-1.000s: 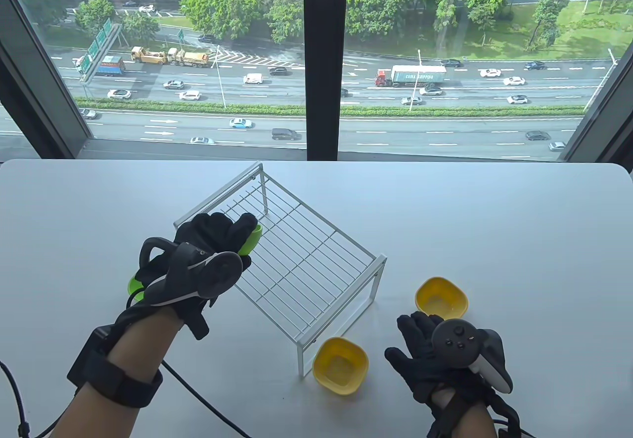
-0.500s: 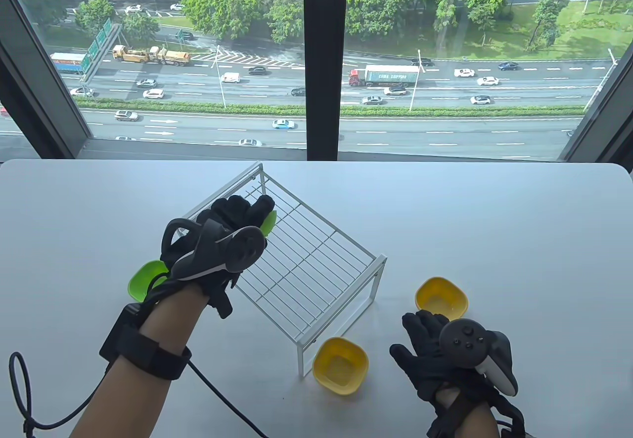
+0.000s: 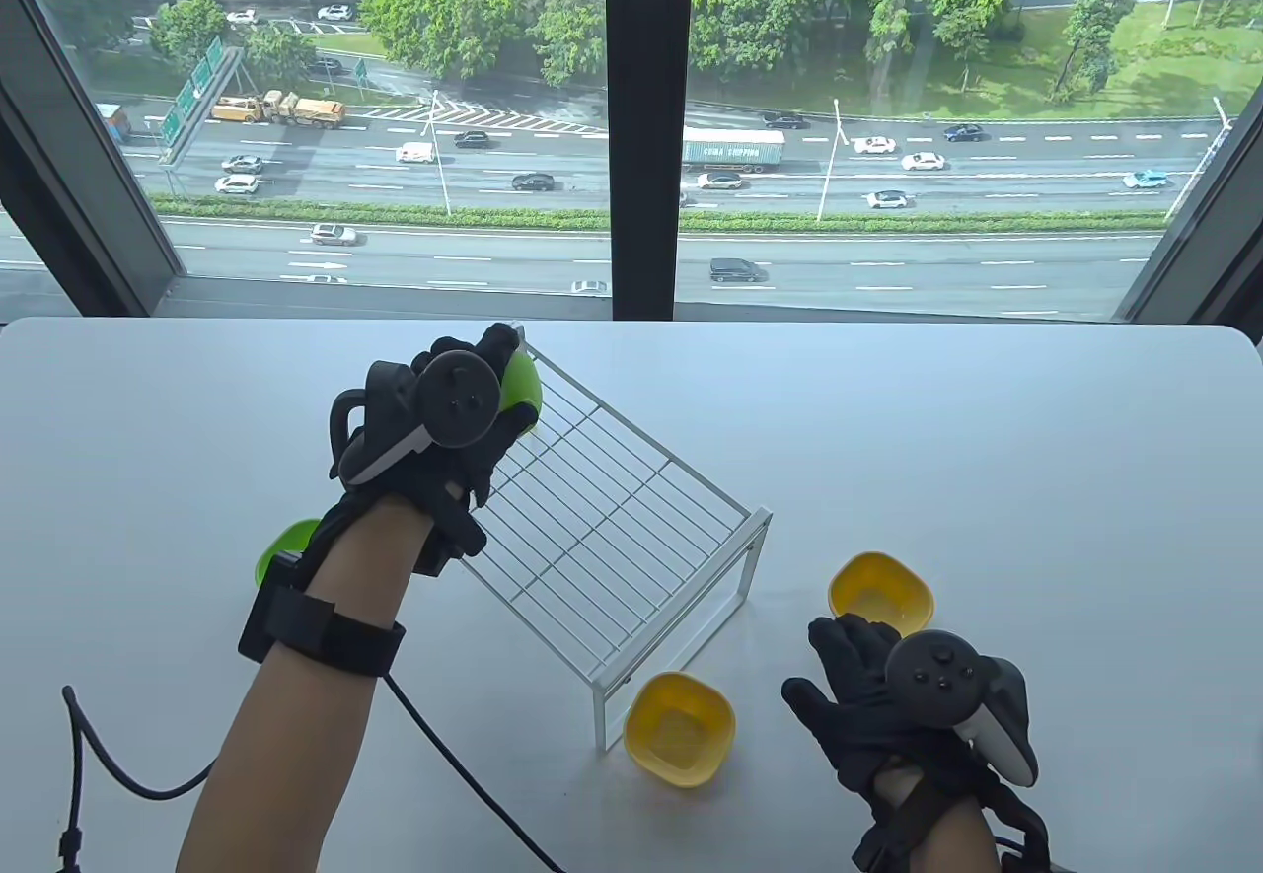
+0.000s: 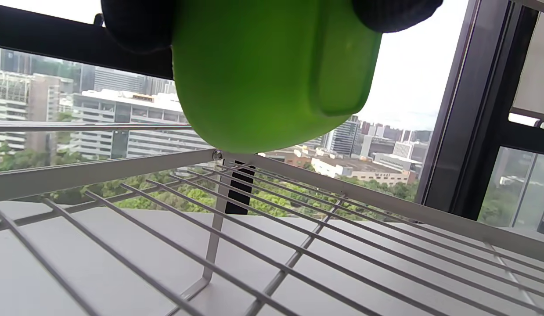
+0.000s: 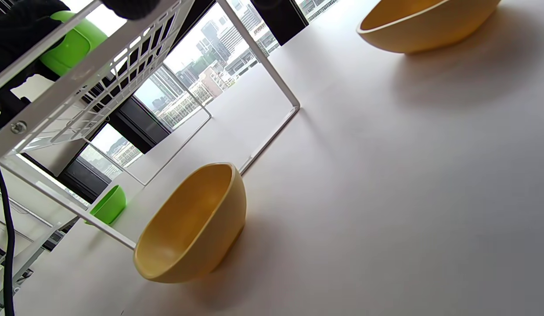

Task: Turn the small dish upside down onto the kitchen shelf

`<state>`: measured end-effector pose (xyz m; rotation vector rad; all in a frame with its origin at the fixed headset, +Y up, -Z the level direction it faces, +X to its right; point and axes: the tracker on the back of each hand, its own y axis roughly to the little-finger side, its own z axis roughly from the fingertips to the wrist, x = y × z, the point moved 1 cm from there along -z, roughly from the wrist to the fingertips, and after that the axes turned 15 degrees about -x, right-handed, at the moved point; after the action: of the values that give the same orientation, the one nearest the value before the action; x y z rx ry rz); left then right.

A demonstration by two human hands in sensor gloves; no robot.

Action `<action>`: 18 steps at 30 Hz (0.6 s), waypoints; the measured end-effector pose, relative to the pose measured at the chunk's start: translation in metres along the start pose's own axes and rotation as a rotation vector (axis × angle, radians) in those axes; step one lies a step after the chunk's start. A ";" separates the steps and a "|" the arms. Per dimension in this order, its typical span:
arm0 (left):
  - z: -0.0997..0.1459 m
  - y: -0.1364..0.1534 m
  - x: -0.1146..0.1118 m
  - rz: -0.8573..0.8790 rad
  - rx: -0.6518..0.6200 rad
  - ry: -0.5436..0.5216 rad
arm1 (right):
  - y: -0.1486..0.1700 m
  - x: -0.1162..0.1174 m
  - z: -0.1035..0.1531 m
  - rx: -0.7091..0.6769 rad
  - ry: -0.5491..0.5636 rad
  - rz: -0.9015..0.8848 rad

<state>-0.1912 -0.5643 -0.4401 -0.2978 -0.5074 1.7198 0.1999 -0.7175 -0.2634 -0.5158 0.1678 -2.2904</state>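
Note:
My left hand grips a small green dish over the far left corner of the white wire shelf. In the left wrist view the green dish is turned over, its base facing the camera, held just above the shelf's wire top. My right hand lies open and empty on the table, between two yellow dishes. A second green dish sits on the table, partly hidden by my left forearm.
The two yellow dishes stand upright in the right wrist view, beside the shelf's leg. A black cable trails from my left wrist across the white table. A window runs along the far edge.
My left hand has carried the green dish from the shelf's left edge up and toward the far corner, turning it over. The right hand has barely moved.

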 end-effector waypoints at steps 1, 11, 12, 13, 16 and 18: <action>-0.002 0.002 -0.001 0.017 0.009 0.006 | 0.000 0.000 0.000 -0.003 0.001 -0.001; -0.022 0.011 -0.019 0.177 0.064 0.020 | 0.001 -0.001 0.000 0.001 0.005 -0.011; -0.025 0.012 -0.021 0.204 0.072 0.000 | 0.001 -0.001 0.000 0.001 0.006 -0.013; -0.027 0.012 -0.022 0.210 0.085 -0.007 | 0.001 -0.001 0.000 0.002 0.007 -0.015; -0.034 0.014 -0.028 0.217 0.114 -0.021 | 0.001 -0.001 0.000 0.001 0.013 -0.020; -0.038 0.016 -0.031 0.243 0.136 -0.024 | 0.000 -0.001 0.000 -0.001 0.011 -0.017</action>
<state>-0.1804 -0.5908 -0.4837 -0.2488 -0.3807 1.9861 0.2008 -0.7173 -0.2636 -0.5072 0.1706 -2.3097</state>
